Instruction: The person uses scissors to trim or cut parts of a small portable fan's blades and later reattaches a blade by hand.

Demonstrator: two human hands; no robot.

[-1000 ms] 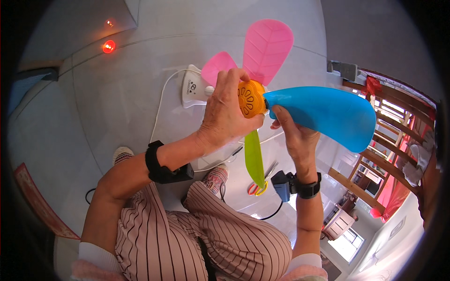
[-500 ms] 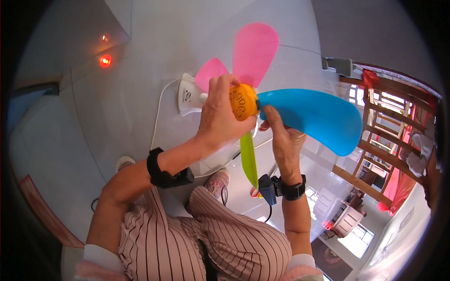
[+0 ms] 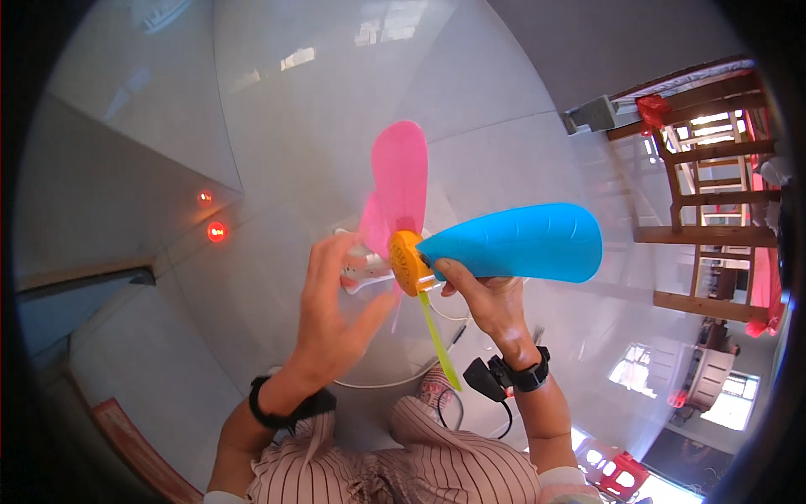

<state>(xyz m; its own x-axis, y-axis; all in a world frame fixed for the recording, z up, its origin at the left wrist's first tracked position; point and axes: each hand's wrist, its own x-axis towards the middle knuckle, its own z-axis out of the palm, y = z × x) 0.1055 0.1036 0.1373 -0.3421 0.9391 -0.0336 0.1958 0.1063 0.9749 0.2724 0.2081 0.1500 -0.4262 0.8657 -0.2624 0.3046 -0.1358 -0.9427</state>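
My right hand pinches the narrow root of a blue fan blade, thumb on top and fingers underneath. That blade joins a round orange hub with slots on its face. Two pink blades also spread from the hub, the larger pink blade pointing away from me. A thin lime-green blade points back toward me, seen nearly edge-on. Just left of the hub, my left hand is open, fingers apart and holding nothing. A white fan body is partly hidden behind the pink blades and left fingers.
A white cord runs over the glossy pale tiles below the fan. Red light spots glow at the left. To the right stands a wooden slatted frame with red cloth. My striped trouser legs are at the bottom.
My left hand has let go of the orange hub and drawn back to the left. My right hand keeps the blue blade. The whole fan piece sits lower in view, as the view has shifted.
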